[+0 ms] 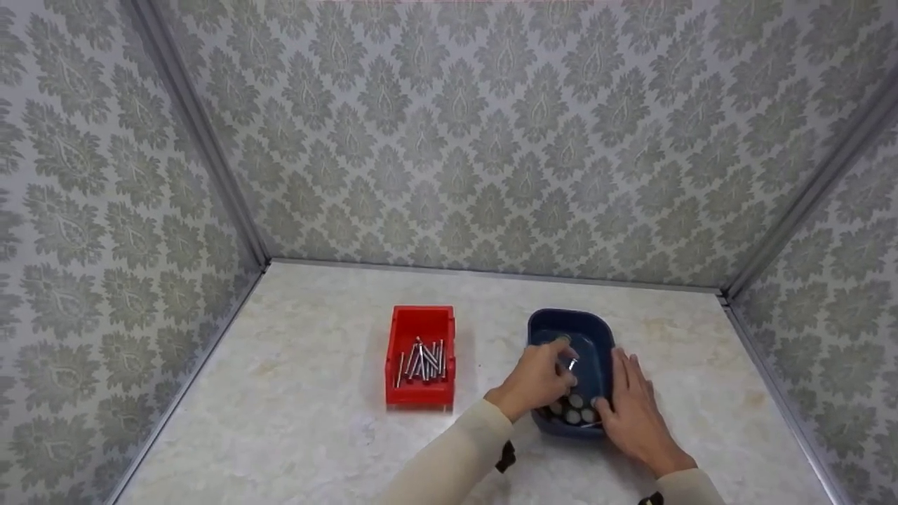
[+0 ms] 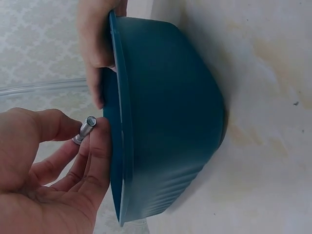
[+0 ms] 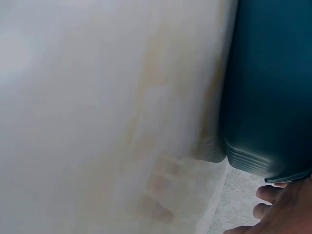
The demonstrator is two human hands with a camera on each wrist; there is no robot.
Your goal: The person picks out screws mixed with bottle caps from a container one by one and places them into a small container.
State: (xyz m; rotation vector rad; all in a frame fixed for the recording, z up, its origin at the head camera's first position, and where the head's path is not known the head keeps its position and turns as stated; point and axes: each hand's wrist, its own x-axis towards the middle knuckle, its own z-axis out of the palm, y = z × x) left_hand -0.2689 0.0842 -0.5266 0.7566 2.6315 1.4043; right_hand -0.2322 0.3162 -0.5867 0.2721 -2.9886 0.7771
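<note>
My left hand point(image 1: 540, 375) is over a dark blue plastic bin point(image 1: 570, 320), pinching a short silver bolt point(image 2: 87, 127) between thumb and fingertips. In the left wrist view the bolt's round end points toward the camera, beside the bin's rim. My right hand point(image 1: 635, 414) holds the bin's right side, thumb over the rim and fingers along the outer wall. Several pale round discs point(image 1: 573, 416) lie at the near end inside the bin, partly hidden by my left hand. The right wrist view shows part of my right hand point(image 3: 285, 212) at the bin's edge.
Left of the blue bin stands a red bin point(image 1: 419, 396) with several long silver bolts point(image 1: 424, 361) in it. Both bins rest on a pale marbled table point(image 1: 295, 393). Patterned panels point(image 1: 456, 140) enclose the back and sides.
</note>
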